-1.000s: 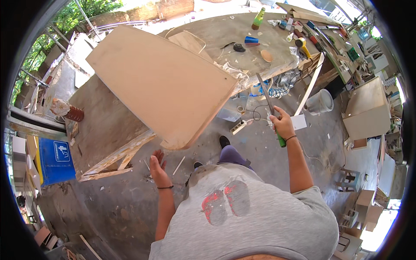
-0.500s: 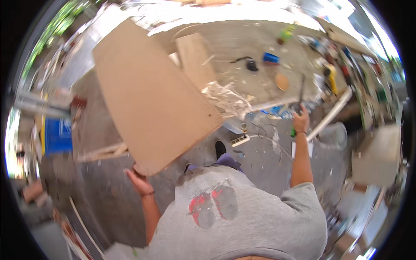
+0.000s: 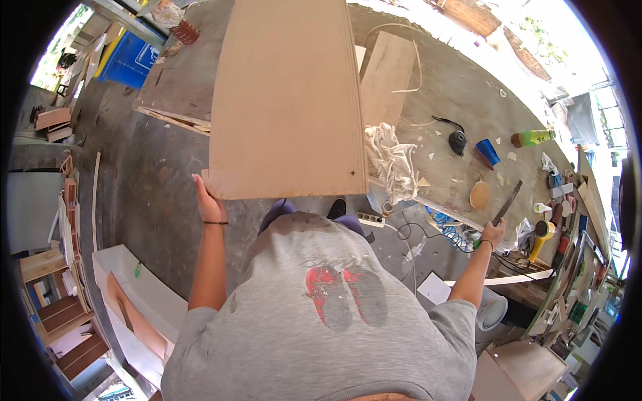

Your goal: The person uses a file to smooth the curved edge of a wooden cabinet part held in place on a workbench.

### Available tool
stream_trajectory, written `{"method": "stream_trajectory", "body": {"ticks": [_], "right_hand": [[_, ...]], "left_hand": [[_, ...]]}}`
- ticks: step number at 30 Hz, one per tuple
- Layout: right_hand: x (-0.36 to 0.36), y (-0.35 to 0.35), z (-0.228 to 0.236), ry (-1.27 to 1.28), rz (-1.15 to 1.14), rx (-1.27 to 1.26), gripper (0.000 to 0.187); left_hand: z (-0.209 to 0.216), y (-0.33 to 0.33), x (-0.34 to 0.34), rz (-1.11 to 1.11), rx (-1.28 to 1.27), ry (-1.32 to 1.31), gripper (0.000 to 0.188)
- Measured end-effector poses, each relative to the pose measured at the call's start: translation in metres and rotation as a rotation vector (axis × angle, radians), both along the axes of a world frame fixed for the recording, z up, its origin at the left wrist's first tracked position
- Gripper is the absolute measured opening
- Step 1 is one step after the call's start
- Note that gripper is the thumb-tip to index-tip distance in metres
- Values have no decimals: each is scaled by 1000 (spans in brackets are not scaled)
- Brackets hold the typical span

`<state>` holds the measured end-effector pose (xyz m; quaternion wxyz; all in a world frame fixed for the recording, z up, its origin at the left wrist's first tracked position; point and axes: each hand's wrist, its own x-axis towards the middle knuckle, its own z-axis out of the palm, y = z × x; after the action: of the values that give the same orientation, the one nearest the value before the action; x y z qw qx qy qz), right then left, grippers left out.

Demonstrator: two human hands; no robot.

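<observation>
A large tan wooden board (image 3: 287, 100) lies before me, its far part over the worktable (image 3: 428, 73) and its near end jutting out toward my body. My left hand (image 3: 208, 200) grips the board's near left corner, its fingers partly hidden by the edge. Out to the right, my right hand (image 3: 493, 233) is closed around the handle of a long, dark, flat file (image 3: 509, 200), which points away from me over the tabletop. Beside the board's right edge lies a crumpled whitish cloth (image 3: 389, 160).
On the table are a thin plank (image 3: 388, 73), a black corded item (image 3: 457, 140), a blue cup (image 3: 488, 154), a green bottle (image 3: 535, 138) and a round wooden disc (image 3: 479, 195). A yellow tool (image 3: 543, 234) stands far right. A power strip (image 3: 370, 219) and cables lie below.
My view has turned, and the board now points nearly straight away from me instead of slanting to the left. Both hands keep their holds on the board and the file.
</observation>
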<state>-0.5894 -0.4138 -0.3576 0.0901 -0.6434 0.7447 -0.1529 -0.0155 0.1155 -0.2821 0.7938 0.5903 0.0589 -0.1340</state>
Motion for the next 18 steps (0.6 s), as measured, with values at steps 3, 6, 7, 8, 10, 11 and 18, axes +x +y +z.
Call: {"method": "stream_trajectory", "body": {"ticks": [3, 6, 7, 8, 10, 11, 18], "right_hand": [[-8, -7, 4, 106, -37, -40, 56], [33, 5, 31, 114, -9, -290, 51], [54, 12, 44, 76, 87, -404, 47], [78, 21, 55, -6, 198, -475, 49], [152, 56, 73, -278, 476, -466, 54], [191, 78, 79, -400, 623, -396, 56], [327, 169, 76, 5, 904, 30, 85]], "left_hand": [[12, -17, -10, 53, 9, -1, 65], [20, -12, -13, 56, -54, 23, 67], [18, -11, -13, 53, -134, 50, 68], [16, -13, -13, 47, -139, 48, 68], [10, -17, -13, 119, -357, 145, 69], [-10, -14, -14, 100, -357, 146, 69], [-45, -45, -40, -137, -187, 674, 66]]}}
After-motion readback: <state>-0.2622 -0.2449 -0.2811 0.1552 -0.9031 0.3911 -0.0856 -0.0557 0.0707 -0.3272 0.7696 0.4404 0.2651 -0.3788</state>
